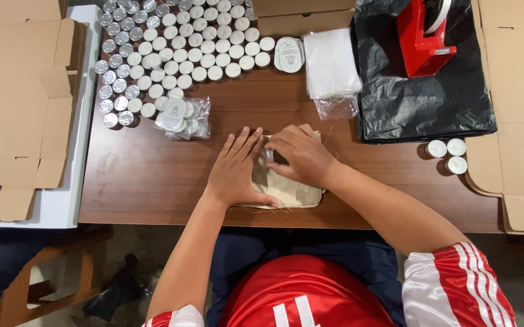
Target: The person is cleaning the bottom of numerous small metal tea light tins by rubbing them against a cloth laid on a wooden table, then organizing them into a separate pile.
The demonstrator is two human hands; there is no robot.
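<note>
A small beige burlap pouch (292, 192) lies flat near the front edge of the brown wooden table (141, 169). My left hand (237, 169) rests flat on the pouch's left part, fingers spread. My right hand (298, 154) presses on the pouch's upper part, its fingers curled around a small silver-rimmed tealight (270, 155) at the pouch's mouth. Loose threads stick out from the pouch's edges.
Many tealights (177, 42) in silver cups fill the table's back left. A clear bag of tealights (183, 118) lies near them. Three tealights (448, 154) stand at right. A stack of clear bags (331, 63), black plastic (431, 103), a red tape dispenser (422, 36) and flat cardboard boxes (19, 109) surround.
</note>
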